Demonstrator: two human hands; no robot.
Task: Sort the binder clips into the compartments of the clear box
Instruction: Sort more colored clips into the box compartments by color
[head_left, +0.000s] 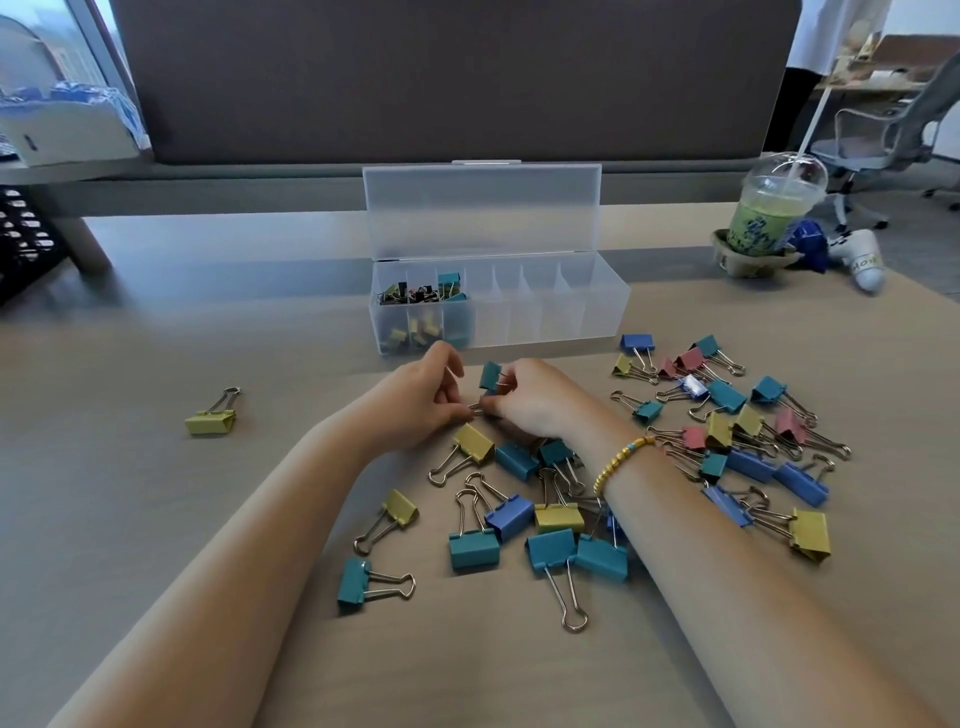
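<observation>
Centrally, hands (470, 400) on teal clip (490, 375)

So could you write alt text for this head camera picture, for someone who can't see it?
Two bare hands, left hand and right hand, hold a teal binder clip above a wooden table strewn with coloured clips. Behind stands an open clear box, only its leftmost compartments filled.

Person, head view. Two bare forearms, entering from the lower edge of the frame; no sleeves in view. Left hand (423, 397): no rings or other items visible. Right hand (535, 397): no rings visible; wrist carries one beaded bracelet (618, 462), right of frame centre, small round yellow beads with a short light-blue section at its upper end.
</observation>
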